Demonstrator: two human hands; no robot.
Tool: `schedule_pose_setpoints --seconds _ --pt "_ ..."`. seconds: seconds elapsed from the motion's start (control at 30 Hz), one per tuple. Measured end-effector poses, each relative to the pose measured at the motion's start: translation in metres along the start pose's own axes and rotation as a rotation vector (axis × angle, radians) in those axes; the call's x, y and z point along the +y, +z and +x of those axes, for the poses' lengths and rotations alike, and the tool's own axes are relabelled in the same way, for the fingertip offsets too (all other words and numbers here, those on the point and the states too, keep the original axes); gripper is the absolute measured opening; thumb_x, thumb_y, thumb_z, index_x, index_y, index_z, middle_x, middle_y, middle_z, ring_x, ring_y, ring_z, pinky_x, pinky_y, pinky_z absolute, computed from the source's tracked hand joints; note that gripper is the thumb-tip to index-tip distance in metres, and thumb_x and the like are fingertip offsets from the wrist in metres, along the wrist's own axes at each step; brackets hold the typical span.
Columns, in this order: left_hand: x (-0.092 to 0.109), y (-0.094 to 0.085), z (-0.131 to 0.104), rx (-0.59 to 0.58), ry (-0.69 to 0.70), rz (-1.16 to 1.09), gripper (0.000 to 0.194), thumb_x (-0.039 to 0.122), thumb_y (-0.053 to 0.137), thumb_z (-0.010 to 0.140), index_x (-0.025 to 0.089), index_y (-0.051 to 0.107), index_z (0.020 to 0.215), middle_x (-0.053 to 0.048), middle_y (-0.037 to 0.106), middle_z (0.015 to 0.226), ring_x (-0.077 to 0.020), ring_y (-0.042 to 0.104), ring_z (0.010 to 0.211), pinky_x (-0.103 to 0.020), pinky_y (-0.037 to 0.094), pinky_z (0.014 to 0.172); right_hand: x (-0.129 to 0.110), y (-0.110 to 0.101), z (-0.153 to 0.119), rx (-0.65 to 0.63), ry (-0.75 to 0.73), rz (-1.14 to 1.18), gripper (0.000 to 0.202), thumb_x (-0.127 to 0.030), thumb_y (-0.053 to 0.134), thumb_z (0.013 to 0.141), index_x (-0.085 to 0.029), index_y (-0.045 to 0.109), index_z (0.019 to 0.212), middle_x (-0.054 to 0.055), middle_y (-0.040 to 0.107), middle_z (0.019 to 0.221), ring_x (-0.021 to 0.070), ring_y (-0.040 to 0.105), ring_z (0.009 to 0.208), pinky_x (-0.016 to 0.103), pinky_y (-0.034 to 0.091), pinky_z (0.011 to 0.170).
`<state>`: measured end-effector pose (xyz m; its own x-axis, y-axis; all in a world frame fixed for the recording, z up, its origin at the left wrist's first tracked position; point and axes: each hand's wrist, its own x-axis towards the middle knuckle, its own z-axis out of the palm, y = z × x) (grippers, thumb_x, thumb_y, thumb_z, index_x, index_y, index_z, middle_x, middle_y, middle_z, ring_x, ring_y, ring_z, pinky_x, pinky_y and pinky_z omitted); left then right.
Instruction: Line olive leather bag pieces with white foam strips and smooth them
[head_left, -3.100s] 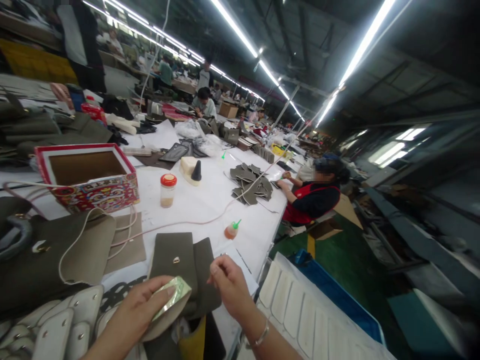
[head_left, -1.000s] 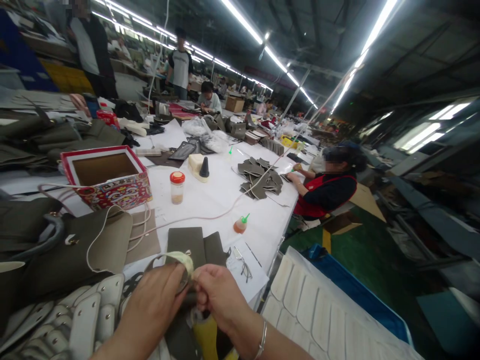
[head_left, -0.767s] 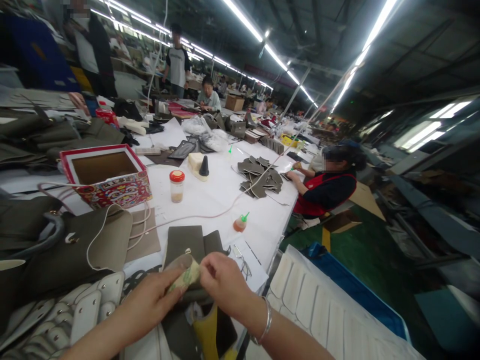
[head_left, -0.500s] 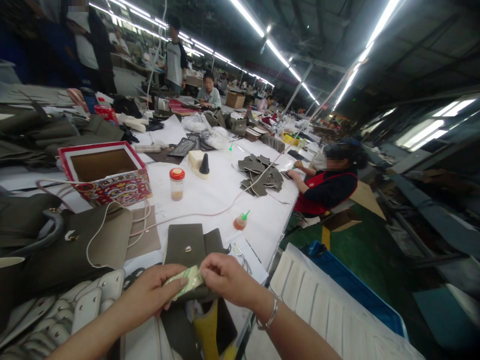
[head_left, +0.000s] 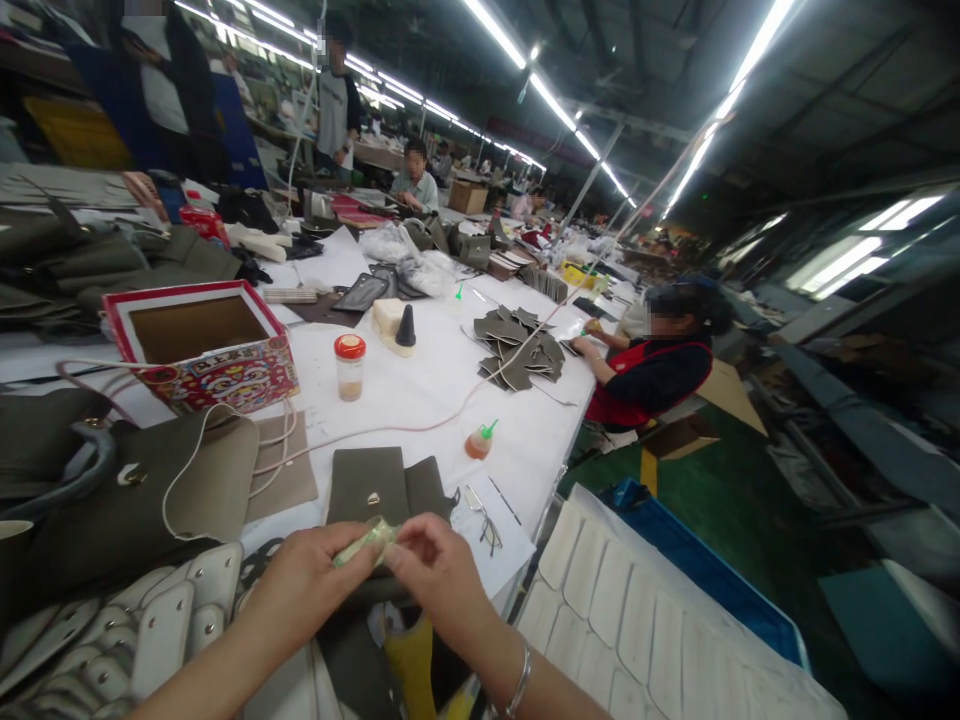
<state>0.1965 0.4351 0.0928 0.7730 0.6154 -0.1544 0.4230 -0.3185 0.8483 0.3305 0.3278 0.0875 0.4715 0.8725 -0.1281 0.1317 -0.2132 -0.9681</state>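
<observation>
Between my two hands is a small pale-green, shiny plastic packet [head_left: 361, 546]. My left hand [head_left: 319, 570] pinches it from the left, thumb on top. The fingertips of my right hand [head_left: 435, 565] are closed at the packet's right end; a silver bangle circles that wrist. Just beyond my hands lies an olive leather piece with a metal clasp [head_left: 369, 482], partly hidden by them. Below the hands, a yellow-handled tool [head_left: 411, 660] shows in part among dark pieces. A pair of glasses [head_left: 489, 532] rests on white paper to the right.
A red patterned box [head_left: 232, 375], a red-lidded jar [head_left: 350, 370] and a green-tipped bottle [head_left: 480, 442] stand on the table. Olive pieces [head_left: 517, 345] are piled farther off. Pale straps [head_left: 161, 630] lie at left, pale panels [head_left: 600, 590] at right. A co-worker [head_left: 652, 350] sits across the right edge.
My right hand has turned and moved slightly left and down, closer to my left hand. The packet now looks more crumpled and more covered by fingers. The view has shifted slightly.
</observation>
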Motion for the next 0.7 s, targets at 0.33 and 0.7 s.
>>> schedule_pose_setpoints --seconds 0.33,0.7 --pt "0.004 0.002 -0.002 -0.068 0.130 0.079 0.037 0.044 0.040 0.088 0.018 0.058 0.068 0.000 0.057 0.068 -0.0155 0.053 0.068 -0.023 0.036 0.062 -0.009 -0.009 -0.004 -0.065 0.036 0.044 0.013 -0.024 0.056 0.077 -0.016 0.057 0.067 -0.003 0.050 0.060 0.0085 0.042 0.056 0.022 0.034 0.055" --pt "0.012 -0.007 0.000 -0.223 0.078 -0.062 0.018 0.032 0.048 0.081 0.019 0.060 0.084 0.000 0.059 0.080 -0.0160 0.054 0.076 -0.023 0.039 0.067 0.006 -0.019 -0.003 -0.281 0.243 0.626 0.026 -0.034 0.070 0.069 -0.014 0.054 0.067 -0.003 0.051 0.052 0.0071 0.043 0.047 0.021 0.032 0.052"
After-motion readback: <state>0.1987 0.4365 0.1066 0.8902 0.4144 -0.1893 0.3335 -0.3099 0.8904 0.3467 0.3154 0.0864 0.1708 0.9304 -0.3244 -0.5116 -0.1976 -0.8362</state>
